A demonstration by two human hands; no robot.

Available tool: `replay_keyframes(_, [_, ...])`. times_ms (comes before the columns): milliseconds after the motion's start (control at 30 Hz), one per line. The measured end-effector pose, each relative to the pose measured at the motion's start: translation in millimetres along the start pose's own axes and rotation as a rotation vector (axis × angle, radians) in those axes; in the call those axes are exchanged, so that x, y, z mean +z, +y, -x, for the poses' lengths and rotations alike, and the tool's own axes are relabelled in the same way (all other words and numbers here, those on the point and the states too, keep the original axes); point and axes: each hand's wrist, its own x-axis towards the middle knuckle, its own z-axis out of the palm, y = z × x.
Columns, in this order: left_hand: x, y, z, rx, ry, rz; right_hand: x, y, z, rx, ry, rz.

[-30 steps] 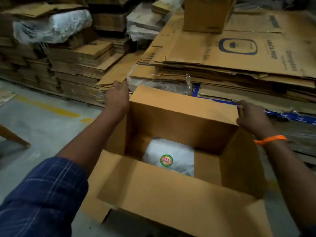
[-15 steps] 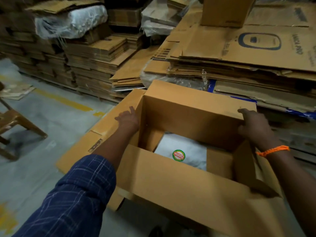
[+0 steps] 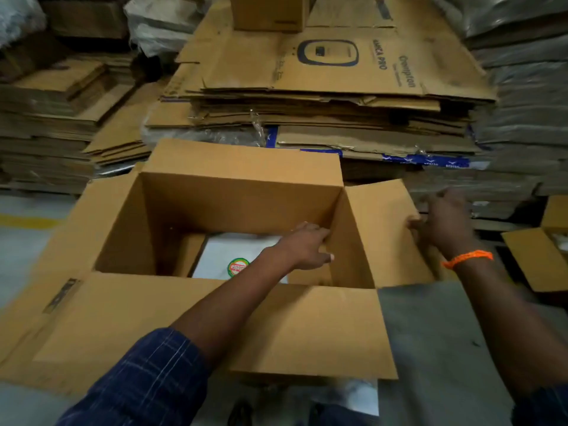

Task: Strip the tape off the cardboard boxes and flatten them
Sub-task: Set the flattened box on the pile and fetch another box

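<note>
- cardboard box [image 3: 215,318] is sitting open on the floor [image 3: 430,333] by the flattened stacks [image 3: 322,118], with a white bag [image 3: 233,250] lying inside
- my left grip [image 3: 307,247] is reaching in, fingers loose, touching the right wall
- my right grip [image 3: 445,222] is pinching the right flap's outer edge

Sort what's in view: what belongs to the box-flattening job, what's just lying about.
Job: open cardboard box; left hand against its inner wall; right hand gripping its right flap.
Lying about: white packet inside the box; flattened cardboard stack; small box on top.
</note>
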Motion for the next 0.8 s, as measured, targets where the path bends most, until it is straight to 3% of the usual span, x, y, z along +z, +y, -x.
replay_keyframes(100, [26,5,-3,0.002,-0.053,0.006,35,-6,21,0.093,-0.35,-0.232])
replay_keyframes(200, [35,9,2,-0.019,-0.041,0.019,62,-36,39,0.135,-0.686,-0.283])
replay_keyframes(267, [39,7,6,-0.057,-0.009,0.036,77,-50,42,0.145,-0.814,-0.392])
replay_keyframes(433, [49,-5,39,-0.166,0.088,0.157,98,-52,30,0.107,-0.646,-0.439])
replay_keyframes(600, [49,5,90,-0.164,0.412,0.094,82,-57,38,0.055,-0.527,-0.45])
replay_keyframes(800, [35,16,108,-0.154,0.54,0.151,32,-71,61,-0.077,-0.27,-0.26])
